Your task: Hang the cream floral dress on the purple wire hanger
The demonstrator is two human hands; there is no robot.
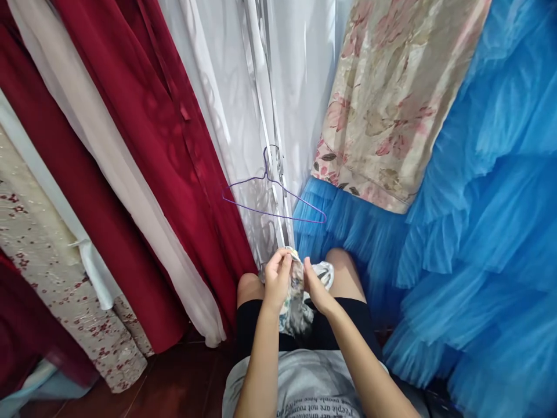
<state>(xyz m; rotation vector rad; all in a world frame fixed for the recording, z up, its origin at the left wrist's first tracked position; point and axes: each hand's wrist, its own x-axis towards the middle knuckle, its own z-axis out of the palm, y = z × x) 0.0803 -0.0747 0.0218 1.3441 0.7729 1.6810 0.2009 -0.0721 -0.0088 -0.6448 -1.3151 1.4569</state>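
Observation:
A crumpled piece of patterned cloth (296, 290), pale with grey, blue and yellowish marks, lies bunched over my lap between my two hands. The fingers of my left hand (278, 276) pinch its upper edge. My right hand (317, 285) closes on the cloth's other side, thumb pointing up; part of the fabric spills out past its knuckles. Just beyond my hands hangs a bare purple wire hanger (274, 213), its hook caught near a metal upright (278, 174).
On the left hang long dark red fabric (143, 145), a pale pink strip (130, 191) and a floral beige piece (113, 348). White drapes (304, 75) fill the middle. A floral beige garment (383, 116) and layered blue tulle (478, 232) hang close on the right.

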